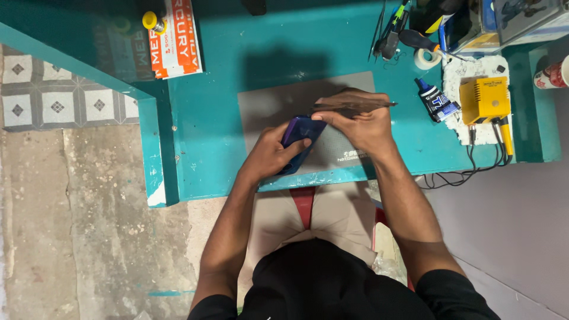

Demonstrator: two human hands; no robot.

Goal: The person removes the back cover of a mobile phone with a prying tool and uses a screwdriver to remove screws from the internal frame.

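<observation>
A person seated at a teal workbench [213, 118] grips a dark blue phone [301, 137] between both hands above a grey work mat [278, 98]. The left hand [274, 153] is closed around the phone's lower end, fingers wrapped along its near edge, while the right hand [358, 123] is pinched on its upper end from the other side. The two hands sit close together, nearly touching, with the phone bridging them. Its long axis runs on a diagonal: the low end is buried in the left palm and the high end points up and away toward the right hand's fingertips. The left hand carries more of its length.

Across the top of the right hand lies a thin metal tool [354, 105], probably tweezers though the view is too small to be sure, its axis almost level and its tip pointing off to the right, away from the phone. Well beyond the right hand stand a small dark bottle [435, 101] and a yellow box-shaped unit [484, 99]; beyond the left hand lies an orange and white carton [176, 38].
</observation>
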